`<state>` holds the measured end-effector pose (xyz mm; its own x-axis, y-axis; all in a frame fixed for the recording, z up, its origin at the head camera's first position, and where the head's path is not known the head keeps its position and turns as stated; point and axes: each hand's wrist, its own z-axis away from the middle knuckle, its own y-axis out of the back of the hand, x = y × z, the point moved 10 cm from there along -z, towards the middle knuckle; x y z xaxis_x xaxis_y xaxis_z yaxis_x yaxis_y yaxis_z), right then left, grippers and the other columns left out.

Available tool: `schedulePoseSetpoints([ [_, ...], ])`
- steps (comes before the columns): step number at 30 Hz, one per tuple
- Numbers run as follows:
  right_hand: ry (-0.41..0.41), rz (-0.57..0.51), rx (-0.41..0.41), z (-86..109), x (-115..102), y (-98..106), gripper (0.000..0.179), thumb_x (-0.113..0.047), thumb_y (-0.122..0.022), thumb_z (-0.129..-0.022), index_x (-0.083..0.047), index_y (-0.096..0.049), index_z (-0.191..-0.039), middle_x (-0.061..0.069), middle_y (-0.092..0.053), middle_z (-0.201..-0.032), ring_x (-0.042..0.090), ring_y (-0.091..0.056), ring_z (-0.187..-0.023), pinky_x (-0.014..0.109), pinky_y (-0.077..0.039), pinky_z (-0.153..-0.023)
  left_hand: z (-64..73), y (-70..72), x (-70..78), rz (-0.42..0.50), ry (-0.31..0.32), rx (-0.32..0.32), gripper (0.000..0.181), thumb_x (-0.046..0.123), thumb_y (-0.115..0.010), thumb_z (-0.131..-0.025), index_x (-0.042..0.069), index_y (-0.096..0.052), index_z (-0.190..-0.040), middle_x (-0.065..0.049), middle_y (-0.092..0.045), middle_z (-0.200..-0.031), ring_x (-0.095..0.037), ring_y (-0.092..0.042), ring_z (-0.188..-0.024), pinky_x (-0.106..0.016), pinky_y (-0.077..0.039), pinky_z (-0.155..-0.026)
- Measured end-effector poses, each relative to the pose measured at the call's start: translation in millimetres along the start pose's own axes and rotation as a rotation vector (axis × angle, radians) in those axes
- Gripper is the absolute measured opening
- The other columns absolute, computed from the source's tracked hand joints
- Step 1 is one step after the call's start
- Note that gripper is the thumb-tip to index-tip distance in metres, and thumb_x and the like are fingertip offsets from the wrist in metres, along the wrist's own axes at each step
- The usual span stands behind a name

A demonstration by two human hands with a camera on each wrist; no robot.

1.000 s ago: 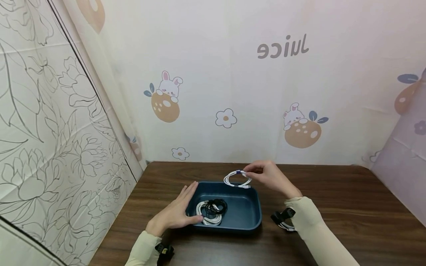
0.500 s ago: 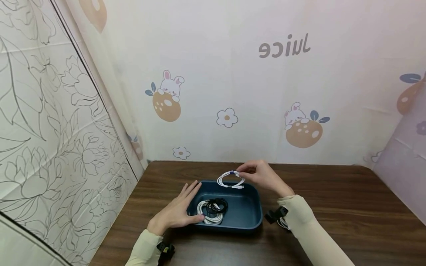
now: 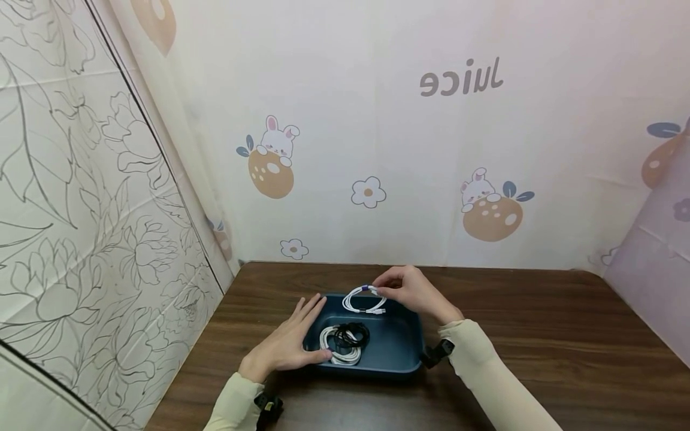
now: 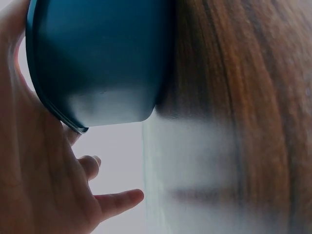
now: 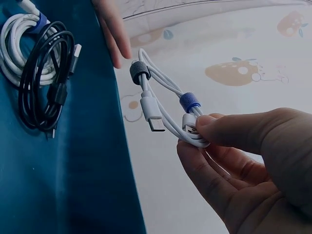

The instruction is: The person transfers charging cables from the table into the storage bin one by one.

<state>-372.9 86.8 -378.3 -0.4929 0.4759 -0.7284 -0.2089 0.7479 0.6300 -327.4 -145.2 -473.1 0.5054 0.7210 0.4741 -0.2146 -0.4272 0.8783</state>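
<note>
My right hand (image 3: 412, 291) pinches a coiled white USB cable (image 5: 151, 106) between thumb and fingers. Blue and dark straps bind the coil, and a USB-C plug hangs from it in the right wrist view. The coil is held over the far part of a dark blue rectangular tray (image 3: 393, 338). Inside, at the left end, a coiled black cable (image 3: 353, 326) lies partly over another white cable coil (image 3: 345, 359). My left hand (image 3: 288, 344) rests on the tray's left end, fingers spread, thumb at the near rim. In the left wrist view, the palm lies alongside the tray wall (image 4: 102, 63).
The tray stands on a brown wooden table (image 3: 528, 335). A printed fabric backdrop (image 3: 323, 221) rises behind the table's far edge, and a flower-patterned panel (image 3: 129, 239) borders the left side. Small black cameras sit on both wrists.
My right hand has carried the white cable coil left and slightly down over the tray. A bundle on the table by the right wrist is now hidden. My left hand stays put.
</note>
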Motion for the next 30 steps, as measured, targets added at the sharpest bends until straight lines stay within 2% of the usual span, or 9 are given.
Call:
schedulePoseSetpoints([
  [7, -0.019, 0.005, -0.013, -5.1, 3, -10, 0.012, -0.013, -0.075, -0.095, -0.014, -0.081, -0.106, 0.002, -0.077, -0.103, 0.012, -0.068, -0.087, 0.024, -0.059, -0.078, 0.4, -1.0, -1.3, 0.014, 0.015, -0.006, 0.105, 0.067, -0.066, -0.088, 0.036, -0.003, -0.167, 0.010, 0.001, -0.174, -0.042, -0.001, -0.160, -0.074, -0.027, -0.115],
  [13, -0.012, 0.017, -0.023, -10.5, 0, -14, 0.012, -0.013, -0.075, -0.095, -0.015, -0.081, -0.106, 0.001, -0.077, -0.102, 0.012, -0.068, -0.088, 0.025, -0.058, -0.080, -0.5, -0.4, -0.2, 0.023, 0.004, 0.006, 0.108, 0.067, -0.066, -0.088, 0.027, -0.004, -0.168, 0.008, 0.002, -0.174, -0.043, -0.002, -0.159, -0.071, -0.026, -0.118],
  [19, 0.003, 0.026, -0.050, -16.2, -2, -22, 0.013, -0.013, -0.075, -0.095, -0.014, -0.080, -0.107, 0.001, -0.077, -0.103, 0.011, -0.067, -0.088, 0.026, -0.058, -0.080, -0.9, -2.1, -0.1, 0.059, 0.005, -0.007, 0.109, 0.068, -0.066, -0.088, 0.035, 0.002, -0.166, 0.008, 0.007, -0.174, -0.043, 0.001, -0.159, -0.067, -0.025, -0.121],
  [23, 0.004, 0.033, -0.077, -20.8, -2, -30, 0.014, -0.012, -0.074, -0.095, -0.014, -0.080, -0.108, 0.001, -0.077, -0.105, 0.011, -0.068, -0.089, 0.030, -0.060, -0.084, -0.5, -3.0, -2.6, 0.095, 0.023, -0.011, 0.108, 0.066, -0.068, -0.088, 0.039, 0.003, -0.166, 0.006, 0.009, -0.174, -0.044, 0.002, -0.159, -0.069, -0.027, -0.118],
  [30, 0.014, 0.037, -0.099, -26.3, -3, -37, 0.014, -0.012, -0.074, -0.096, -0.014, -0.080, -0.108, 0.001, -0.077, -0.106, 0.011, -0.069, -0.092, 0.033, -0.061, -0.086, -1.2, -2.7, -2.7, 0.096, 0.027, -0.007, 0.108, 0.064, -0.069, -0.088, 0.040, 0.001, -0.165, -0.003, 0.004, -0.175, -0.044, -0.001, -0.159, -0.071, -0.031, -0.116],
])
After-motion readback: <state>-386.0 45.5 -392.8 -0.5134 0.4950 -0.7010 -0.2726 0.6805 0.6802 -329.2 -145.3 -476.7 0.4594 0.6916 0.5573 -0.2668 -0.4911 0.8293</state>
